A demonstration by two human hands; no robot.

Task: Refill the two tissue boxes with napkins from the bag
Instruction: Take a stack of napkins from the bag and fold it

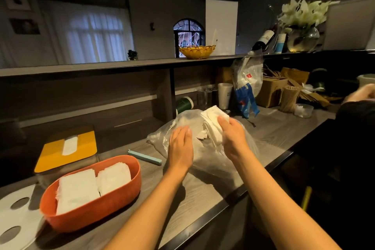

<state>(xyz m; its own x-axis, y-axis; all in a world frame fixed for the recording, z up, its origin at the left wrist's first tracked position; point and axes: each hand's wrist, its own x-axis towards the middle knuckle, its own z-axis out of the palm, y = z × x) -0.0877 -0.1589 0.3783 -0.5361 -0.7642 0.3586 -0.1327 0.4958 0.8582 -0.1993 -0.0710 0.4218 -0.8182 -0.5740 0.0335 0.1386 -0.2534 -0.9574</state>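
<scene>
A clear plastic bag [205,154] of white napkins lies on the wooden counter. My right hand [233,134] grips a stack of white napkins [213,122] at the bag's mouth. Flat against the bag's left side, my left hand [180,144] presses with straight fingers. An orange tissue box [91,209] stands open at the lower left with two piles of napkins inside. Behind it sits a second tissue box with a yellow lid [67,148], a napkin showing through its slot.
A light blue bag clip [145,157] lies between box and bag. A white lid with holes [14,217] lies at the far left. Cups [224,95], a blue-white bag [247,87], cardboard boxes [272,91] and stirrers crowd the back right. Another person's hand [361,93] is at the right edge.
</scene>
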